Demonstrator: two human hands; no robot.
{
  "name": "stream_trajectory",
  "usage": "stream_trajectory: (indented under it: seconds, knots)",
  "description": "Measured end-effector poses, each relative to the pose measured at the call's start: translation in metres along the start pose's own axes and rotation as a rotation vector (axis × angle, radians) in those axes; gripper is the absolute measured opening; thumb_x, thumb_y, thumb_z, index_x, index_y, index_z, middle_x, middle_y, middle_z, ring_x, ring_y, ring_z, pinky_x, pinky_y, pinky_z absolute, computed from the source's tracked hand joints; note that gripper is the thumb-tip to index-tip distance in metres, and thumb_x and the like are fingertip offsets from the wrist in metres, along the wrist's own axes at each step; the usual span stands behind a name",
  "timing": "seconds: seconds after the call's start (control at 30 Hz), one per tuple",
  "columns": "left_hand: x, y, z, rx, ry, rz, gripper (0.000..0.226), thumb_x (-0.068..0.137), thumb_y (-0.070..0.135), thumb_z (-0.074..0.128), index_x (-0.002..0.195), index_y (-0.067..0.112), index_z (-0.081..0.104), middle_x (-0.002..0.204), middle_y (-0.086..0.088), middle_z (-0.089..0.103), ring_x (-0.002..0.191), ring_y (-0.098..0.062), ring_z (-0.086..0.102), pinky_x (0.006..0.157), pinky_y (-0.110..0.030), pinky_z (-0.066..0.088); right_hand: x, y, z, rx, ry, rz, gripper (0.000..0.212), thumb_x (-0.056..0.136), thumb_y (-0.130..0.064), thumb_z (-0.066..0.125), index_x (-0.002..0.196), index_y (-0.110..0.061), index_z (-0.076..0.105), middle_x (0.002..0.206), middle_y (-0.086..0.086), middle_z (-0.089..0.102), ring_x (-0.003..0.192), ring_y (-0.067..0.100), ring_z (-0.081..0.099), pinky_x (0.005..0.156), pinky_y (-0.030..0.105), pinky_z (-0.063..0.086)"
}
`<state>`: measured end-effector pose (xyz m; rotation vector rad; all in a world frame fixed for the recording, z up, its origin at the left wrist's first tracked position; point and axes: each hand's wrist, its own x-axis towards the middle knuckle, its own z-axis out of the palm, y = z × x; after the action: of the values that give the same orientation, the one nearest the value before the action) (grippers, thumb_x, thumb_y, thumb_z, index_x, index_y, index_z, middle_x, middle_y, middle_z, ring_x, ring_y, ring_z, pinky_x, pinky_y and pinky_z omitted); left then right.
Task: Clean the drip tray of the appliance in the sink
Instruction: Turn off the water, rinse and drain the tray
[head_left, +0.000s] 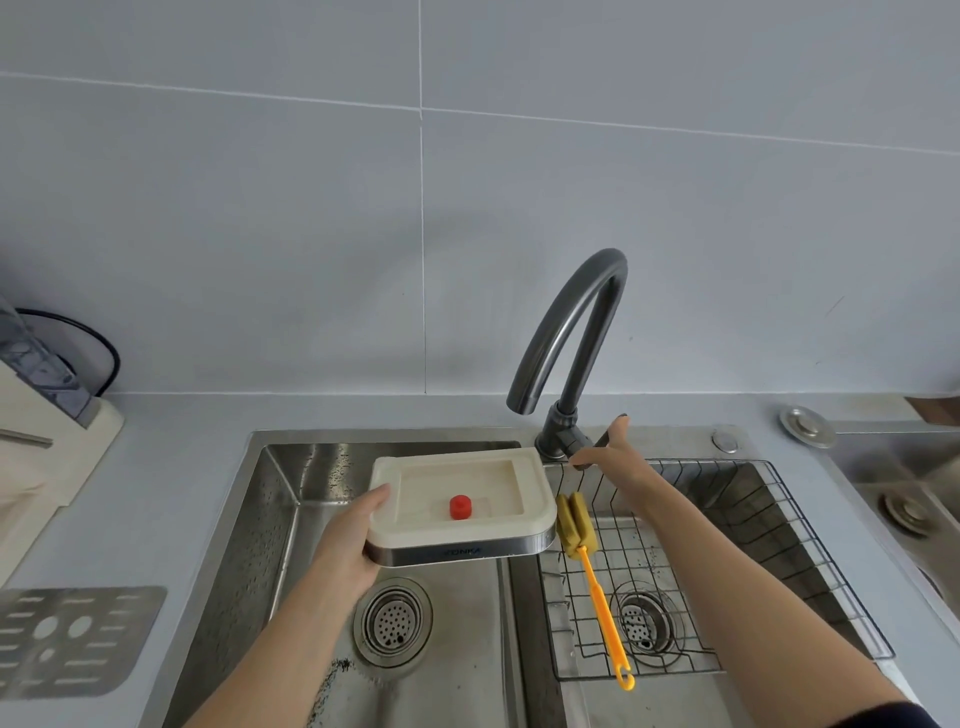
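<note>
A cream drip tray (462, 499) with a steel front band and a small red float in its middle is held level above the left sink basin (291, 519). My left hand (353, 540) grips its left edge, thumb on top. My right hand (610, 452) reaches to the base of the dark gooseneck faucet (576, 332) and touches its lever, fingers fairly straight. No water runs from the spout. A sponge brush (589, 566) with a yellow head and orange handle lies in the wire rack, just right of the tray.
A wire rack (737, 545) sits in the right basin over a drain. The left basin's strainer (392, 621) lies below the tray. A slotted metal grate (72, 639) rests on the left counter, with a cream appliance (47, 431) and black cord behind it.
</note>
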<state>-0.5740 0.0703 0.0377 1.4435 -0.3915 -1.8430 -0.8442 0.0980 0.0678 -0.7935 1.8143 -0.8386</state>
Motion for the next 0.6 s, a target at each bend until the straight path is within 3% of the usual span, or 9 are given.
stream_trajectory:
  seconds: [0.17, 0.27, 0.33, 0.37, 0.43, 0.47, 0.53, 0.6]
  knots:
    - [-0.006, 0.005, -0.005, 0.008, -0.006, 0.03, 0.005, 0.087, 0.012, 0.057, 0.089, 0.009, 0.055, 0.089, -0.012, 0.061, 0.081, -0.026, 0.058, 0.071, -0.038, 0.05, -0.02, 0.002, 0.009, 0.067, -0.046, -0.056, 0.105, 0.083, -0.019, 0.066, 0.144, -0.015, -0.02, 0.157, 0.013, 0.004, 0.143, 0.032, 0.012, 0.115, 0.046, 0.014]
    - [-0.01, 0.011, -0.009, 0.013, -0.029, 0.057, 0.006, 0.088, 0.013, 0.056, 0.093, 0.009, 0.056, 0.093, -0.013, 0.062, 0.085, -0.027, 0.059, 0.072, -0.039, 0.05, -0.041, 0.008, 0.028, 0.04, -0.193, -0.106, 0.128, 0.063, -0.049, 0.072, 0.144, -0.019, -0.023, 0.158, 0.005, -0.001, 0.144, 0.026, 0.008, 0.116, 0.046, 0.013]
    - [-0.013, 0.015, -0.012, 0.016, -0.05, 0.085, 0.005, 0.09, 0.013, 0.053, 0.092, 0.011, 0.057, 0.094, -0.013, 0.062, 0.086, -0.026, 0.059, 0.073, -0.04, 0.05, -0.054, 0.012, 0.039, 0.008, -0.297, -0.141, 0.141, 0.049, -0.061, 0.075, 0.144, -0.019, -0.021, 0.156, -0.004, 0.002, 0.143, 0.015, 0.01, 0.115, 0.038, 0.018]
    - [-0.016, 0.016, -0.013, 0.021, -0.057, 0.097, 0.005, 0.09, 0.013, 0.053, 0.091, 0.012, 0.057, 0.094, -0.013, 0.062, 0.086, -0.026, 0.059, 0.074, -0.04, 0.049, -0.059, 0.014, 0.043, 0.004, -0.345, -0.171, 0.137, 0.051, -0.055, 0.077, 0.145, -0.019, -0.015, 0.151, -0.01, 0.011, 0.139, 0.004, 0.019, 0.112, 0.03, 0.025]
    - [-0.02, 0.019, -0.014, 0.034, -0.072, 0.118, 0.007, 0.091, 0.014, 0.052, 0.094, 0.012, 0.058, 0.098, -0.013, 0.062, 0.088, -0.026, 0.059, 0.079, -0.04, 0.049, -0.067, 0.013, 0.052, 0.026, -0.448, -0.29, 0.101, 0.066, -0.025, 0.077, 0.138, -0.027, 0.007, 0.134, -0.018, 0.031, 0.119, -0.014, 0.041, 0.097, 0.014, 0.042]
    - [-0.023, 0.02, -0.015, 0.037, -0.083, 0.127, 0.008, 0.091, 0.014, 0.052, 0.096, 0.012, 0.058, 0.099, -0.013, 0.062, 0.089, -0.026, 0.059, 0.08, -0.041, 0.048, -0.066, 0.016, 0.056, 0.016, -0.459, -0.345, 0.094, 0.066, -0.017, 0.077, 0.133, -0.031, 0.015, 0.129, -0.013, 0.039, 0.118, -0.01, 0.047, 0.094, 0.016, 0.046]
    - [-0.027, 0.021, -0.018, 0.035, -0.094, 0.144, 0.017, 0.091, 0.016, 0.052, 0.106, 0.011, 0.057, 0.101, -0.013, 0.063, 0.091, -0.026, 0.059, 0.08, -0.04, 0.049, -0.064, 0.019, 0.061, -0.027, -0.401, -0.418, 0.097, 0.058, -0.019, 0.082, 0.133, -0.033, 0.022, 0.128, -0.003, 0.044, 0.123, 0.01, 0.049, 0.097, 0.029, 0.049]
    - [-0.03, 0.023, -0.021, 0.048, -0.116, 0.155, 0.026, 0.092, 0.019, 0.05, 0.117, 0.012, 0.055, 0.109, -0.014, 0.063, 0.097, -0.027, 0.059, 0.081, -0.04, 0.049, -0.063, 0.02, 0.063, -0.04, -0.358, -0.468, 0.099, 0.055, -0.022, 0.084, 0.134, -0.03, 0.025, 0.126, -0.001, 0.047, 0.121, 0.016, 0.05, 0.099, 0.04, 0.049]
